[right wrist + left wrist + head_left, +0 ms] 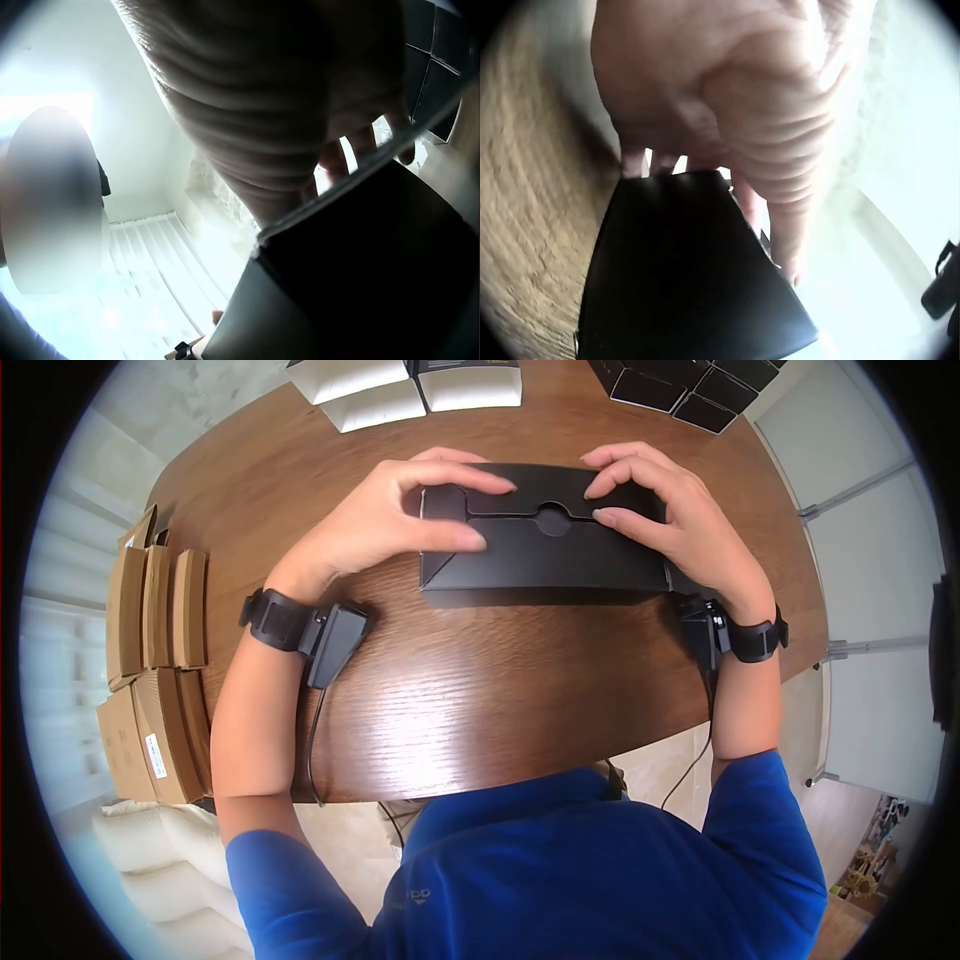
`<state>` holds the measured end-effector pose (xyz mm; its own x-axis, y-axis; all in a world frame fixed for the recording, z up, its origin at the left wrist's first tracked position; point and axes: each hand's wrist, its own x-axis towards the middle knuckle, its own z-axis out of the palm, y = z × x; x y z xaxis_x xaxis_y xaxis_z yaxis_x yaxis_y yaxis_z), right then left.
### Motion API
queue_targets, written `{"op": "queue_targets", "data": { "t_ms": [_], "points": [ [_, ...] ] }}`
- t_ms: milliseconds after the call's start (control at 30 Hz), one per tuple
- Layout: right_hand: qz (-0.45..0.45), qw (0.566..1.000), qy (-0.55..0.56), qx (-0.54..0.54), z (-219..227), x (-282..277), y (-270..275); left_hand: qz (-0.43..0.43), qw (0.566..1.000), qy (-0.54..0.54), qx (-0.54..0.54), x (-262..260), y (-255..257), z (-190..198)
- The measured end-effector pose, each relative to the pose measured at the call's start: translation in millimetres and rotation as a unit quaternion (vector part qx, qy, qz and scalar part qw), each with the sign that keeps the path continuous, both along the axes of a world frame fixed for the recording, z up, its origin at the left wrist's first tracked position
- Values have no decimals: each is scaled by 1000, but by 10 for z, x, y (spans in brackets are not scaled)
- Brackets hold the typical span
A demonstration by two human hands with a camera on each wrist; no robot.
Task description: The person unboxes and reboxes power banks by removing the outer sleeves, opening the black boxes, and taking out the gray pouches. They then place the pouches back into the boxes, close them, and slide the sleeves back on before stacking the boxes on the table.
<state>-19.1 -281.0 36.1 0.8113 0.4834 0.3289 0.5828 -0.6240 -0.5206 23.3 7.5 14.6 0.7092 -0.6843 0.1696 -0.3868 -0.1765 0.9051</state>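
Note:
A long black box [570, 565] lies on the wooden table [500, 650], its top marked by a slit and a round notch. The left hand [385, 510] holds its left end, thumb and index finger over the top; the left wrist view shows this hand's [720, 97] other fingers at the box's [682, 262] far side. At the right end the right hand [685, 510] bends round the box, thumb beside the notch, other fingers towards the far edge. A raised dark edge partly hides the right hand [255, 90] in the right wrist view.
White-sided open boxes [470, 388] stand at the far edge, and stacked black boxes [650, 388] at the far right. Brown cartons [125, 610] line the table's left side. Cables hang from both wrist cameras over the near edge.

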Motion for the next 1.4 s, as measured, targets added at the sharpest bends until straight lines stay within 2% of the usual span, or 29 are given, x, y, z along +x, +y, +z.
{"op": "queue_targets", "data": {
  "t_ms": [100, 233, 300, 333, 400, 433, 500, 533, 600, 667, 767, 833, 867, 933, 967, 1033, 1067, 1100, 1133, 1167, 1200, 1233, 1300, 1367, 1400],
  "points": [
    [1, 999, 42, 12, -4, 0, 5, -2, 999, -18, 39, -8, -5, 4],
    [12, 999, 41, 23, -10, 14, 12, -10, 1000, 0, 24, 29, -2, -37],
    [-4, 995, 100, 5, 65, -3, 26, -14, 999, 29, 20, 40, -3, -37],
    [-5, 995, 96, 1, 76, -3, 9, -15, 999, 25, 16, 36, -1, -45],
    [-8, 996, -19, 88, 105, 3, -73, -16, 1000, 21, 13, 44, 3, -48],
    [-39, 972, 60, 223, 275, -123, -64, -15, 1000, 13, 4, 49, 10, -46],
    [-90, 961, -44, 258, 506, -311, -186, -14, 1000, 19, 7, 31, 2, -58],
    [-96, 961, -48, 254, 527, -424, -251, -20, 1000, 17, 2, 32, 4, -54],
    [-4, 913, 31, 406, 535, -670, -358, -21, 1000, 18, 7, 48, -3, -51],
    [21, 910, 146, 387, 430, -897, -383, -28, 1000, 14, 3, 65, -8, -62],
    [-49, 883, 321, 337, 112, -1120, -394, -25, 999, 22, -2, 68, -22, -72],
    [-109, 869, 367, 313, -75, -1199, -377, -23, 999, 32, -5, 66, -11, -75],
    [-110, 871, 366, 310, -125, -1206, -383, -21, 999, 24, -1, 70, -11, -79],
    [-174, 868, 324, 334, -166, -1227, -389, -19, 1000, 16, -1, 84, -11, -103],
    [-174, 870, 323, 330, -145, -1221, -384, -21, 1000, 13, -3, 96, -8, -116],
    [-167, 873, 253, 383, -82, -1174, -369, -20, 1000, 8, -9, 79, -1, -110],
    [-197, 875, 211, 388, -47, -1159, -337, -19, 999, 19, -24, 67, 3, -115],
    [-193, 878, 210, 385, -11, -1133, -295, -17, 999, 30, -39, 55, 7, -107],
    [-248, 909, 77, 327, 19, -1097, -244, -13, 999, 28, -42, 52, 12, -108],
    [-295, 917, -59, 262, 39, -1054, -195, -13, 999, 22, -38, 55, 13, -113],
    [-292, 905, -134, 280, 47, -1007, -162, -14, 999, 17, -33, 55, 8, -113],
    [-285, 907, -134, 279, 88, -944, -64, -8, 999, 15, -35, 57, 12, -111],
    [-189, 900, -260, 295, 230, -834, 195, -15, 999, 8, -30, 63, 21, -122],
    [-179, 907, -271, 267, 333, -724, 335, -13, 999, 3, -32, 84, 15, -156],
    [-144, 920, -284, 231, 389, -667, 421, -16, 999, -2, -33, 83, 16, -154]
  ]
}}
